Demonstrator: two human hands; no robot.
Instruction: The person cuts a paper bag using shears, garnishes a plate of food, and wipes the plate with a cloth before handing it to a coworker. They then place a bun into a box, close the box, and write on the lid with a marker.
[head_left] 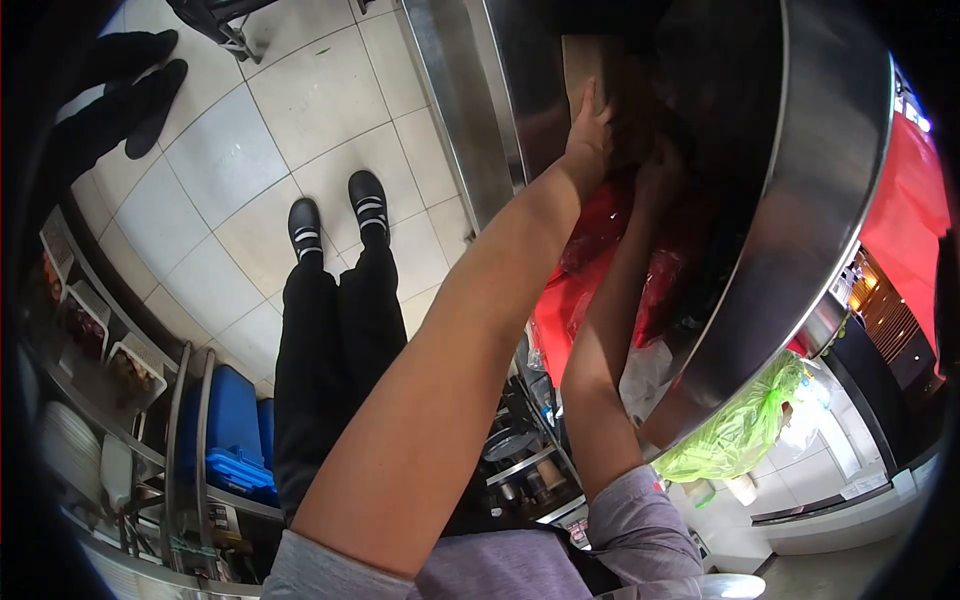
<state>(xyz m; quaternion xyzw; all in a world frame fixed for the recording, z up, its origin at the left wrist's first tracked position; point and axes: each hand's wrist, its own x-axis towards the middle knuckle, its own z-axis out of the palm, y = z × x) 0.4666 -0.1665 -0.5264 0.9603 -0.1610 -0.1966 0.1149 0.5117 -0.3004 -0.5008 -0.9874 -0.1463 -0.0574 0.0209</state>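
Note:
Both my arms reach into a dark compartment beneath a steel counter. My left hand point(592, 135) is closed against the near end of a brown, flat-sided piece that looks like cardboard point(582, 62), one finger lying along its face. Deeper in shadow and further right, my right hand point(660, 178) has its fingers bent; what they hold, if anything, is too dark to make out. Below the hands lies a red plastic bag point(562, 312), partly behind my right forearm. A crumpled clear plastic bag point(647, 375) sits beside that forearm.
A curved steel counter edge point(815, 180) runs close along my right. A green plastic bag point(740, 425) hangs beyond it. Blue bins point(232, 415) and racks with trays point(135, 362) stand at left. Another person's shoes point(157, 108) are on the tiled floor point(310, 90).

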